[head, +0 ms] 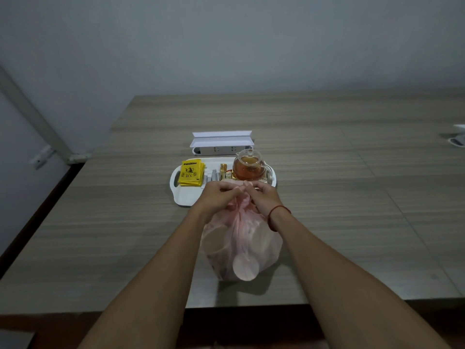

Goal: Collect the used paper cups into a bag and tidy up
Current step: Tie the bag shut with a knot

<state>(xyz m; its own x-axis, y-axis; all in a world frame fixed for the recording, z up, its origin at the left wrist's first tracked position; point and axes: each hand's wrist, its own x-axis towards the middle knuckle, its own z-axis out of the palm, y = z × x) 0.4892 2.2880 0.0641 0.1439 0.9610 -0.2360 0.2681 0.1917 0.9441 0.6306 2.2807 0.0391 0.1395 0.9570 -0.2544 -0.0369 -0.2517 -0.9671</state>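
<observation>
A thin pink plastic bag (241,248) stands on the wooden table (352,197) near its front edge. Round shapes of paper cups (245,269) show through its film. The bag's neck is gathered into a bunch at the top. My left hand (217,196) pinches the loose ends of the bag from the left. My right hand (264,197), with a red string on its wrist, pinches them from the right. The fingertips of both hands meet above the bunched neck.
Just behind the bag lies a white tray (185,197) with yellow tea sachets (191,172), small packets (224,171) and a glass teapot (249,165) of amber tea. A white power strip (221,149) and a folded white card (221,138) sit behind it. A white object (458,139) is at the far right.
</observation>
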